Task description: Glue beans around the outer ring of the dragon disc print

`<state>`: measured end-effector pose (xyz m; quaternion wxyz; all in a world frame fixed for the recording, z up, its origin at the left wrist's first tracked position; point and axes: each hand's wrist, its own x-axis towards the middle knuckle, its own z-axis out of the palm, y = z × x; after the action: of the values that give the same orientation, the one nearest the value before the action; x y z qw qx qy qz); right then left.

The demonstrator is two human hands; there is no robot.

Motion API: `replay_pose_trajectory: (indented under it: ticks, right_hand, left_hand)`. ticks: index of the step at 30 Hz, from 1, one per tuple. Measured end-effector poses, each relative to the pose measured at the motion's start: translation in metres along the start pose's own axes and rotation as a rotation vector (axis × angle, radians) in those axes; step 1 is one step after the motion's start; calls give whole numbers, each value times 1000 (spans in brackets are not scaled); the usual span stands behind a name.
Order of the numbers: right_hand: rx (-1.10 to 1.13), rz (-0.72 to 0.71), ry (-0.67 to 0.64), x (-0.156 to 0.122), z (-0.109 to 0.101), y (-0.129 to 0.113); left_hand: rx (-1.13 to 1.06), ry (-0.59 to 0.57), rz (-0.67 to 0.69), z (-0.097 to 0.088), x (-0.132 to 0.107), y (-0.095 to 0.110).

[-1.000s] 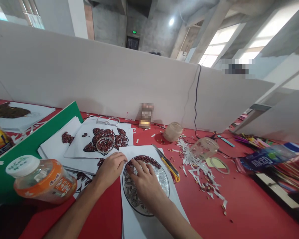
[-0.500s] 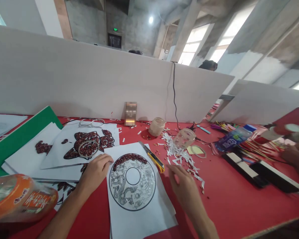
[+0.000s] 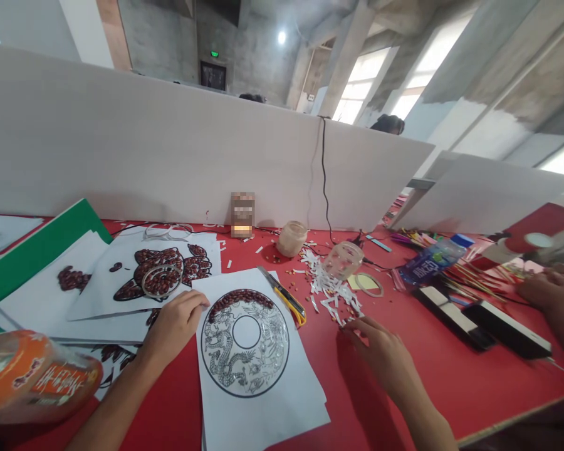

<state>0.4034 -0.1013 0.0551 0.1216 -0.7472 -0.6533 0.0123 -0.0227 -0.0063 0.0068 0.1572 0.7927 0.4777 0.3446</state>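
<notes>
My left hand (image 3: 181, 322) lies at the left edge of a white sheet (image 3: 282, 410), its fingers curled together; anything in them is hidden. A round dragon-and-bird drawing (image 3: 263, 363) is printed on that sheet, with dark red beans (image 3: 239, 295) set along the upper left of its rim. To the right of the sheet, my right hand (image 3: 376, 351) reaches low over the red table, thumb and fingers slightly apart. Its fingertips are at the lower end of a heap of white paper strips (image 3: 331, 291). A yellow utility knife (image 3: 289, 300) lies by the sheet's upper right corner.
Bean-covered pictures (image 3: 162, 269) and a roll of tape are at left, behind a large orange-labelled jar (image 3: 42, 376). Two small jars (image 3: 291, 239) stand by the white partition (image 3: 192, 150). At right are black cases (image 3: 455, 316), a bottle (image 3: 439, 257) and another person's hand (image 3: 545, 288).
My right hand has moved right and away from the sheet, to the paper strips. My left hand stays at the sheet's edge. The view has shifted slightly.
</notes>
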Motion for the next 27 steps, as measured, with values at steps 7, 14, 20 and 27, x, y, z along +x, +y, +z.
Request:
replay_pose_trajectory:
  ticks: [7, 14, 20, 27]
  right_hand:
    - [-42, -16, -83, 15, 13, 12]
    - [78, 19, -93, 18, 3, -1]
    - [388, -133, -180, 16, -11, -85]
    - [489, -536, -284, 37, 20, -194]
  left_hand:
    - [-13, 6, 14, -2, 1, 2]
    - [-28, 17, 0, -5, 2, 8]
    - [-32, 16, -12, -5, 3, 8]
    - [-21, -1, -13, -7, 3, 10]
